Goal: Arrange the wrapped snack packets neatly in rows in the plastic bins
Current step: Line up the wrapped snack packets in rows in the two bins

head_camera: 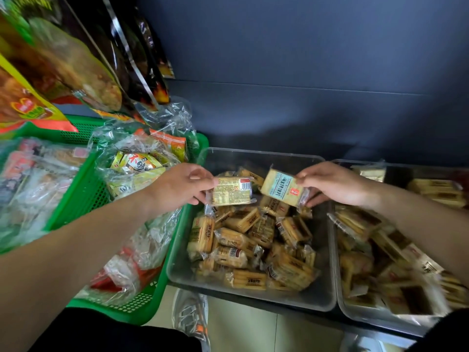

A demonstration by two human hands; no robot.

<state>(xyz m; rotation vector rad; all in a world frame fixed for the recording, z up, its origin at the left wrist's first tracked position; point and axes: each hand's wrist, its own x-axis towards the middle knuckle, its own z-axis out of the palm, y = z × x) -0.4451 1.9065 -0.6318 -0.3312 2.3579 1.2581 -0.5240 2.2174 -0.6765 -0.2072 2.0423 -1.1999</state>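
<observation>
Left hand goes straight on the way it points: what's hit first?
Likely the blue-labelled packet pinched in the right hand; the left hand points rightward over the clear bin, its own barcode packet leading. Depth unclear, so it could pass by.

Your left hand (181,185) pinches a wrapped packet (232,191) by its end, barcode side up, above the clear bin (253,299). Your right hand (335,185) pinches a second packet (281,187), tilted with its label up, just beside the first. Below them the bin holds a jumble of packets (253,237) lying at all angles. Another bin (341,283) just beside it on the right is also full of packets. On the left stands a green basket (142,313) of bagged snacks, with large bags (63,59) hanging above.
</observation>
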